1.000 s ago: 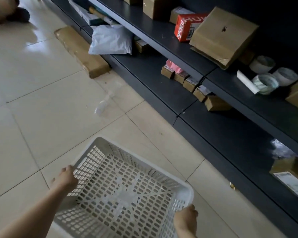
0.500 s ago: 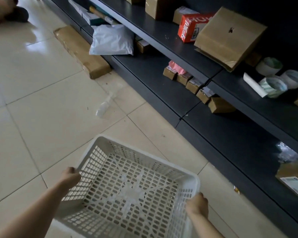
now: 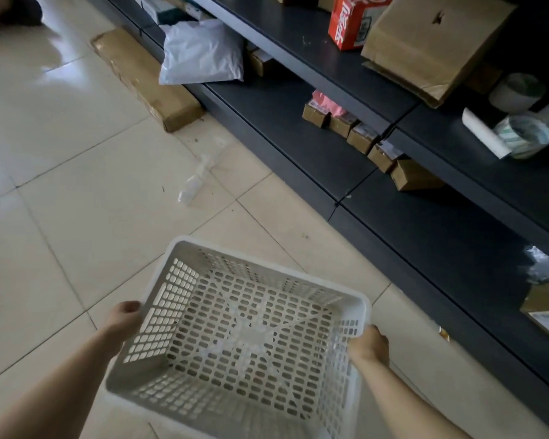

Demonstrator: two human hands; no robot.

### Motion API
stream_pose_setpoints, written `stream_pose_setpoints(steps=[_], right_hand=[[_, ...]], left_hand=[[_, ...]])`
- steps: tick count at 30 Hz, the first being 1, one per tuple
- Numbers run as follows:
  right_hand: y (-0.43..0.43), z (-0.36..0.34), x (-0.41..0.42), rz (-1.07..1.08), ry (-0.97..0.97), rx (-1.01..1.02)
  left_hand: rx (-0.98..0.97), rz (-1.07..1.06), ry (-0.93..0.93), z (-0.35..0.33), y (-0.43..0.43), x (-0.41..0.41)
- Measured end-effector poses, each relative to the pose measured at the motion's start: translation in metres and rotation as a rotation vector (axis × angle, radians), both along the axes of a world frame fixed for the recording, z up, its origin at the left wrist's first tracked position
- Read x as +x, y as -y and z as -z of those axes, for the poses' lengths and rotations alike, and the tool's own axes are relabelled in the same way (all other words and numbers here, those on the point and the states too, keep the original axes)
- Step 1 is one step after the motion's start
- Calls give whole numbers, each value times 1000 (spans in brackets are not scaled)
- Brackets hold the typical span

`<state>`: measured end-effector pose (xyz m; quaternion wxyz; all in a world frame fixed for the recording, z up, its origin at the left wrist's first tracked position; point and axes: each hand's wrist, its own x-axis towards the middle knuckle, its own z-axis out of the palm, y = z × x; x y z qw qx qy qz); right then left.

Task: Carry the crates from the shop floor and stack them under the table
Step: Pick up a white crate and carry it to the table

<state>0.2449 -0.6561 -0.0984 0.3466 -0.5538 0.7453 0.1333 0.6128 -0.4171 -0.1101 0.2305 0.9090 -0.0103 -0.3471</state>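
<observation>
White perforated crate (image 3: 251,337): I hold it above the tiled floor (image 3: 76,201) at 6 o'clock in my view, open side up, long axis roughly 10-to-4 o'clock. Left hand (image 3: 124,318) fingers clamp its 9 o'clock rim. Right hand (image 3: 370,345) fingers clamp its 3 o'clock rim. Dark shelf (image 3: 298,134) at 2 o'clock.

floor (image 3: 76,201): glossy cream tiles | shelving (image 3: 457,248): dark, low, along right | light: dim
</observation>
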Motion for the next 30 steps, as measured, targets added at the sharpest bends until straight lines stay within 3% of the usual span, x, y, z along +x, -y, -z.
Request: stream_pose_setpoints(steps=[5,10,17,25,30], right_hand=[[11,-34,-25,-21,-15,-68],[35,-122,-33,-62,23,-137],[64,-331,-35,-113,236,-245],[79,-585,-54,-309,386,-342],[50,-717,-105,-189,458,-582]], left_hand=[[-52,-109,22,-19,-18,-29],[-84,-123,68,-96,-13,-40],[-174,-136,121,-320,6,-32],[-296,-101,159,-575,13,-30],[-370,31,90,-690,13,-24]])
